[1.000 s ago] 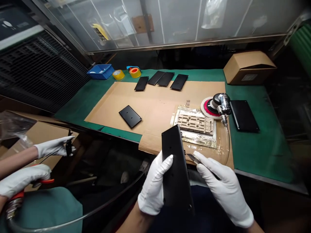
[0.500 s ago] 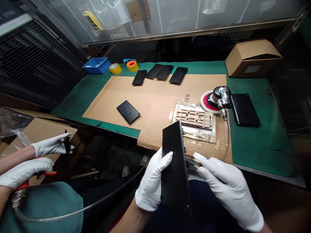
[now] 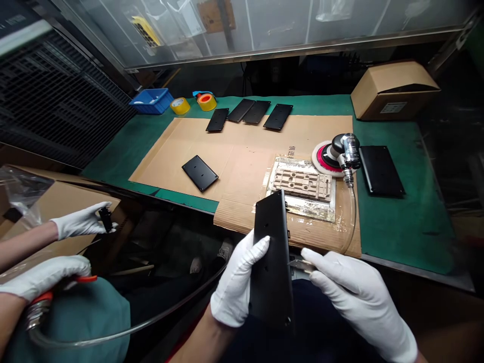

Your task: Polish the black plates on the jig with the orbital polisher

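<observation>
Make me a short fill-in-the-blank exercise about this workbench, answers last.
The left hand holds a panel coloured ____.
The right hand wears a white ____.
The bin beside the yellow tape is coloured ____.
On the bench, at the far right, stands a cardboard ____.
Missing words: black; glove; blue; box.

From my remote feed, I get cool, moderate light across the green-topped workbench [image 3: 412, 222], its source out of frame, while the dark floor [image 3: 162, 247] below sinks into shadow. Crinkled clear plastic tape [image 3: 342, 224] glints. The matte black rectangular panel [image 3: 273, 269] loses detail toward its shaded lower end. My wide lens bends straight lines, and the outer edges look smeared.
</observation>
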`<state>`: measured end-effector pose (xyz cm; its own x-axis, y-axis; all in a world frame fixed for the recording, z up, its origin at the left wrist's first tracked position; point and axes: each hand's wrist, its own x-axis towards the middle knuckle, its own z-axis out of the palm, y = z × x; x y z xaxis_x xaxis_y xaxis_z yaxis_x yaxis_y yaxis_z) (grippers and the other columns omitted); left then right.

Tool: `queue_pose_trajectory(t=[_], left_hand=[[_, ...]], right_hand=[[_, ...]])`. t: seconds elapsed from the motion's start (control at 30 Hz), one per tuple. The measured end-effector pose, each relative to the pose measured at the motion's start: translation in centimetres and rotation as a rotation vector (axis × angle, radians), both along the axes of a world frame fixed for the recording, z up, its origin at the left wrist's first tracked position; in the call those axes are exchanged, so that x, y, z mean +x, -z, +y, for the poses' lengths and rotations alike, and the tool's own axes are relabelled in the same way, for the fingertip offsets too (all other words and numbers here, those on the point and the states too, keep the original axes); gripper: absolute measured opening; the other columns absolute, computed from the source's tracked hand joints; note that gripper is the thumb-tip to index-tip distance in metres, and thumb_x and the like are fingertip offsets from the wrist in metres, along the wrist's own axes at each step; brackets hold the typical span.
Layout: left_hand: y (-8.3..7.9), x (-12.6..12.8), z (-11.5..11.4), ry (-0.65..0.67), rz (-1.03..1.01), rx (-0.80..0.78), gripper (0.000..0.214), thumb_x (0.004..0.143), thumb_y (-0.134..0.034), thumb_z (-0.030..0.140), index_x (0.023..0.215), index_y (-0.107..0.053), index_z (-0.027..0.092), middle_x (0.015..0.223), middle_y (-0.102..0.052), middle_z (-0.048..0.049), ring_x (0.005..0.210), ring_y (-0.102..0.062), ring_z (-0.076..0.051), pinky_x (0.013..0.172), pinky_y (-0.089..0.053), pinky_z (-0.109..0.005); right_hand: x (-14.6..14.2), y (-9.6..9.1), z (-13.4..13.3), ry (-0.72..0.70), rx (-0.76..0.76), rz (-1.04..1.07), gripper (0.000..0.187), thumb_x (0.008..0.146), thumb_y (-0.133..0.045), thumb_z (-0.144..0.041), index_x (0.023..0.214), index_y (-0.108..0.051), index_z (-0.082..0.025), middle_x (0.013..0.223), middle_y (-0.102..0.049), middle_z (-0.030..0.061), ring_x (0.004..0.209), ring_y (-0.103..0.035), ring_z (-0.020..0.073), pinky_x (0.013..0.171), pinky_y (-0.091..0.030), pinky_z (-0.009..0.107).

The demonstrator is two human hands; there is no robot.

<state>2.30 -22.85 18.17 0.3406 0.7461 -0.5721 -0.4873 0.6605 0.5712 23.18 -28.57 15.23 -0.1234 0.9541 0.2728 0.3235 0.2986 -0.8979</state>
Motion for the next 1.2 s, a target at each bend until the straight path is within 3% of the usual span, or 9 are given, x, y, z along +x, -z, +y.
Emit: queue_pose_trajectory(t=[0.17,0.33,0.47,0.57,0.67,0.83,0.97,1.07,1.2], left_hand=[[0.6,-0.3,0.2,0.006,0.013,-0.035,0.035,0.09,-0.08,0.03,0.122,-0.071,0.021,0.107,-0.076,-0.0048,0.076,-0.071,-0.012,0.074,-0.059,-0.022],[3.1,-1.3,4.6,0.074,0.114,0.114,0.045,0.092,-0.078,0.031,0.135,-0.067,0.021,0.121,-0.076,-0.0087,0.094,-0.076,-0.018,0.087,-0.061,-0.027],[5.8,-1.1,12.7,0.251,0.2,0.409,0.061,0.089,-0.078,0.036,0.145,-0.06,0.021,0.143,-0.067,-0.0119,0.128,-0.066,-0.029,0.112,-0.053,-0.042],[6.9,0.4,19.3,0.48,0.378,0.681,0.064,0.084,-0.081,0.04,0.143,-0.063,0.022,0.155,-0.058,-0.0097,0.146,-0.051,-0.031,0.124,-0.04,-0.044],[7.0,3.6,24.4,0.846,0.506,0.9,0.062,0.083,-0.08,0.043,0.14,-0.067,0.023,0.152,-0.061,-0.0069,0.145,-0.052,-0.031,0.123,-0.04,-0.042],[6.2,10.8,28.4,1.416,0.906,1.178,0.049,0.077,-0.084,0.04,0.124,-0.077,0.028,0.129,-0.076,-0.0037,0.121,-0.069,-0.029,0.108,-0.05,-0.036],[6.8,12.4,27.0,1.268,1.407,1.453,0.037,0.085,-0.077,0.035,0.119,-0.077,0.021,0.123,-0.075,-0.0152,0.112,-0.071,-0.035,0.098,-0.054,-0.042],[9.0,10.9,23.9,1.114,1.403,1.595,0.036,0.095,-0.064,0.039,0.123,-0.074,0.02,0.128,-0.072,-0.0174,0.117,-0.068,-0.036,0.102,-0.053,-0.047],[12.6,9.2,20.1,0.718,1.382,1.602,0.046,0.104,-0.048,0.039,0.145,-0.058,0.018,0.152,-0.057,-0.0178,0.142,-0.051,-0.035,0.121,-0.037,-0.056]], right_hand=[[2.9,2.1,0.2,-0.136,-0.147,0.167,0.029,0.095,-0.073,-0.034,0.123,-0.08,-0.03,0.071,-0.069,0.0002,0.061,-0.064,0.0139,0.061,-0.054,0.024],[11.9,8.1,2.6,0.834,-0.4,-0.144,0.051,0.094,-0.063,-0.051,0.135,-0.074,-0.022,0.093,-0.077,0.0094,0.078,-0.071,0.0245,0.065,-0.056,0.032],[16.2,11.1,4.7,0.808,-0.722,-0.749,0.05,0.097,-0.045,-0.038,0.132,-0.075,-0.018,0.104,-0.075,0.0189,0.085,-0.071,0.0325,0.071,-0.054,0.04],[15.5,10.5,6.4,0.792,-0.709,-0.928,0.05,0.098,-0.039,-0.031,0.132,-0.071,-0.013,0.118,-0.07,0.0232,0.098,-0.07,0.0364,0.081,-0.053,0.046],[13.6,7.7,10.0,0.879,-0.437,-0.907,0.053,0.102,-0.039,-0.036,0.141,-0.064,-0.01,0.135,-0.064,0.0228,0.119,-0.062,0.0367,0.1,-0.049,0.049],[11.0,3.0,19.8,0.704,-0.234,-0.789,0.067,0.101,-0.049,-0.052,0.156,-0.048,-0.013,0.146,-0.056,0.0218,0.131,-0.055,0.0348,0.108,-0.045,0.043],[9.8,2.3,25.2,0.61,-0.499,-0.849,0.094,0.089,-0.065,-0.064,0.162,-0.033,-0.014,0.142,-0.053,0.0269,0.127,-0.058,0.0427,0.101,-0.049,0.051],[9.1,2.9,27.3,0.626,-0.624,-0.797,0.103,0.083,-0.073,-0.059,0.162,-0.026,-0.012,0.134,-0.055,0.0283,0.117,-0.066,0.0404,0.094,-0.053,0.049],[8.7,2.9,28.8,0.711,-0.648,-0.74,0.078,0.083,-0.074,-0.047,0.148,-0.046,-0.013,0.132,-0.056,0.0268,0.109,-0.071,0.0344,0.088,-0.055,0.041]])
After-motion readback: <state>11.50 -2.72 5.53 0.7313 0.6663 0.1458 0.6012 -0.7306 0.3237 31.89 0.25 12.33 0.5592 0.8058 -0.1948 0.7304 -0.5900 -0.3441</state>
